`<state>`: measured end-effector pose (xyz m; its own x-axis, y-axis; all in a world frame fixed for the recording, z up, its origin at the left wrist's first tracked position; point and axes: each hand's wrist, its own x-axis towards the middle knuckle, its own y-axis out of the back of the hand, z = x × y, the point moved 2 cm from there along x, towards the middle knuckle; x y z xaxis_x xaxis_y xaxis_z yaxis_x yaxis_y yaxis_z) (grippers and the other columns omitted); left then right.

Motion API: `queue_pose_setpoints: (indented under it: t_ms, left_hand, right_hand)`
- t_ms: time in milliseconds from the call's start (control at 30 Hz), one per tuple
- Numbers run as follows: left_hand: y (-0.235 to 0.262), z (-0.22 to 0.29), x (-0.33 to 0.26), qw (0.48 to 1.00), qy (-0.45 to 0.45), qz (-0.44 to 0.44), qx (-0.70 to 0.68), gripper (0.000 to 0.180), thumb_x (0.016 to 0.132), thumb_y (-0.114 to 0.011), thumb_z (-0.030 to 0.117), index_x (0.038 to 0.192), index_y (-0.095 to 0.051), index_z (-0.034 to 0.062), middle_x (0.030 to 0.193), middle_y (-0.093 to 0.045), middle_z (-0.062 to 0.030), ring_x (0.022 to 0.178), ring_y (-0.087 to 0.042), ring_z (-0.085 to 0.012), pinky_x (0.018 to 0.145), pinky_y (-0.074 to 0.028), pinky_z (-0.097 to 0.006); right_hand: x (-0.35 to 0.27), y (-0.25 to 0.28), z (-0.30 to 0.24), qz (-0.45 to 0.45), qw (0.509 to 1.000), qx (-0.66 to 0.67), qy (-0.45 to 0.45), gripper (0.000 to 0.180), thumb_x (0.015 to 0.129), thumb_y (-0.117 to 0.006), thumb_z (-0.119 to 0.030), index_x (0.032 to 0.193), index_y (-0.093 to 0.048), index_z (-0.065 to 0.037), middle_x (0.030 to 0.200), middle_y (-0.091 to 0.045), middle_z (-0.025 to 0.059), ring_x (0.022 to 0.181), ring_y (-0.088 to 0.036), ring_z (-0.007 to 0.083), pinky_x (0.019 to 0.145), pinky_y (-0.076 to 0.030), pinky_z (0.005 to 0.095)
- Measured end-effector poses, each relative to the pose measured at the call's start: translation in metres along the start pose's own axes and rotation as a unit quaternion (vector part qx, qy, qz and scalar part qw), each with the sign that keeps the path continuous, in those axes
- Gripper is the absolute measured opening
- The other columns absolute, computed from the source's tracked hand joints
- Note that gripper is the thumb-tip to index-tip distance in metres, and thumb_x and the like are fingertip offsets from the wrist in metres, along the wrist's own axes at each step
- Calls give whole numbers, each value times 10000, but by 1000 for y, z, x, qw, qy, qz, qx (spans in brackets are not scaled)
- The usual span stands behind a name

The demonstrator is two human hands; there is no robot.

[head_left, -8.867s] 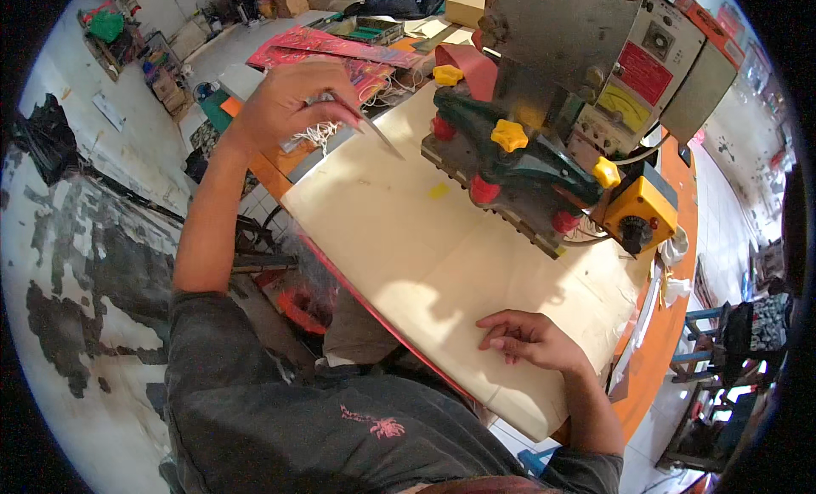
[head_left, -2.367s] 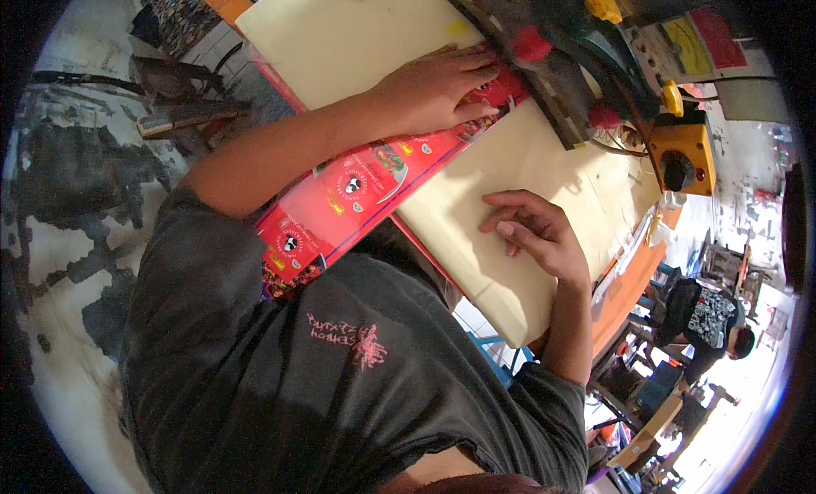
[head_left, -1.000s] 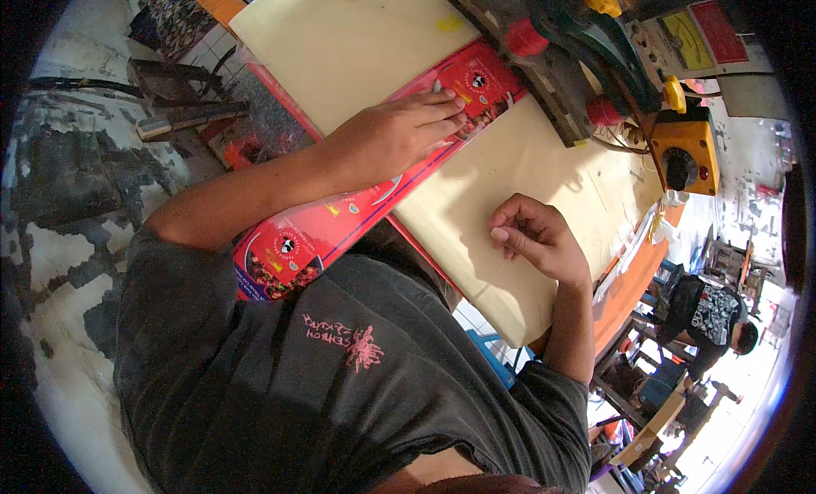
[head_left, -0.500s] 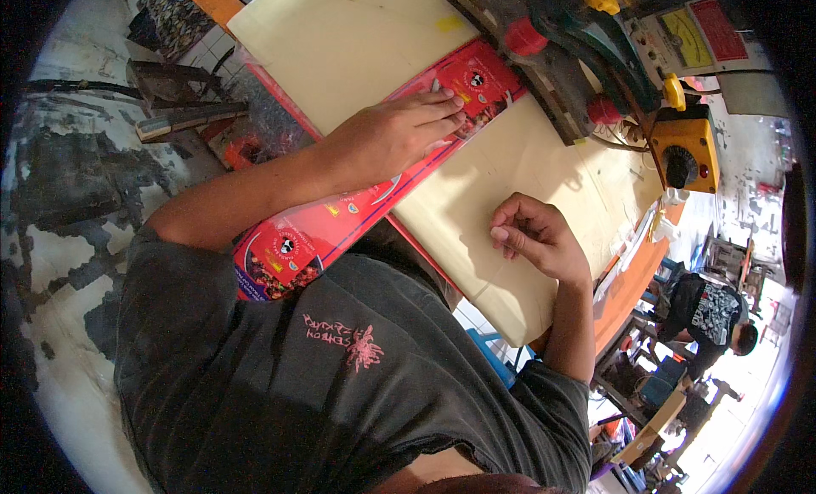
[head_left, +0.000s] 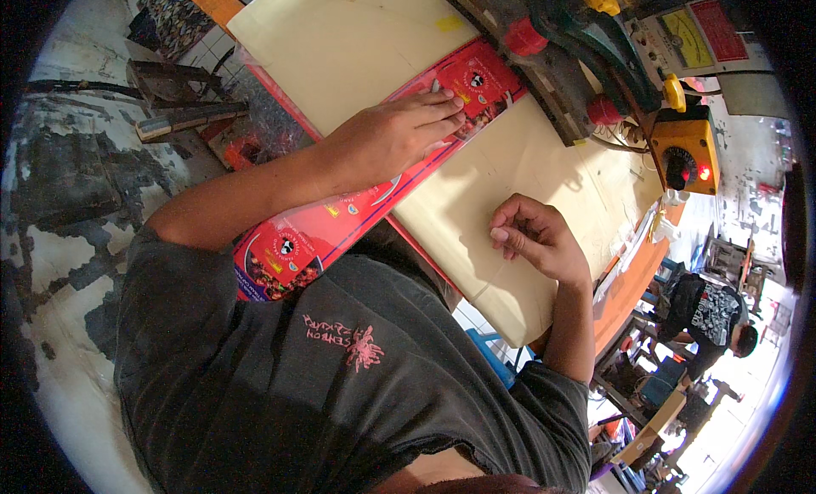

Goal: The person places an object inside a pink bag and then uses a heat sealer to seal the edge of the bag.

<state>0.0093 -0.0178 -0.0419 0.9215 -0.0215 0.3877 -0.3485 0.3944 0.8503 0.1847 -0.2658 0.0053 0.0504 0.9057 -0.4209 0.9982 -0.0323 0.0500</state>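
Note:
A long red printed plastic strip (head_left: 289, 239) lies diagonally over the cream-covered work board (head_left: 544, 163). Its far end reaches the edge of a dark metal bar, and its near end hangs against my dark shirt. My left hand (head_left: 399, 133) rests flat on the strip, palm down, fingers stretched toward the bar; the hand and forearm hide the strip's middle. To the right of the strip, my right hand (head_left: 535, 235) is held over the board. Its fingers are curled with the thumb against them, and nothing shows in them.
Ahead stands a machine with the dark metal bar (head_left: 518, 61), red knobs and green arms. On its right is a yellow control box (head_left: 687, 154) with a black dial and lit red lamp. A wooden stand (head_left: 183, 112) is at the left. Another person (head_left: 710, 316) works far right.
The red lamp on the yellow control box has come on. Both hands and the red strip are in the same place as before.

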Motion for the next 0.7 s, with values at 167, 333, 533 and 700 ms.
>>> queue_pose_setpoints:
  t_ms: [167, 333, 533, 700]
  left_hand:
    - [-1, 1, -1, 999, -4, 21, 34, 457, 984, -578, 122, 1407, -675, -22, 1501, -645, -179, 1489, -549, -292, 1275, -426, -403]
    - [1, -1, 2, 1000, 10, -10, -16, 464, 1038, -668, 163, 1461, -639, -25, 1587, -585, -183, 1516, -518, -334, 1292, -395, -465]
    - [0, -20, 29, 998, 20, -22, -48, 530, 1047, -709, 322, 1478, -644, 21, 1595, -590, -159, 1514, -518, -326, 1296, -370, -486]
    - [-6, -44, 57, 998, -19, -37, -50, 582, 1038, -717, 405, 1495, -642, 52, 1596, -596, -141, 1532, -493, -345, 1319, -323, -500]
  right_hand:
    - [0, 1, 1, -5, 1000, 5, -3, 149, 1083, -707, -142, 1122, -672, -3, 900, -676, 25, 771, -654, 105, 707, -552, 277]
    - [0, 2, 7, -7, 1000, 22, 5, 152, 1084, -693, -132, 1141, -668, 6, 921, -679, 40, 775, -657, 111, 711, -555, 281]
    - [0, 2, -3, -7, 1000, -2, -16, 154, 1083, -688, -138, 1141, -669, 3, 914, -678, 28, 772, -650, 104, 704, -546, 277]
    - [-1, 1, 3, 2, 1000, 0, -12, 144, 1076, -691, -138, 1128, -665, -6, 908, -674, 12, 763, -636, 89, 696, -534, 270]
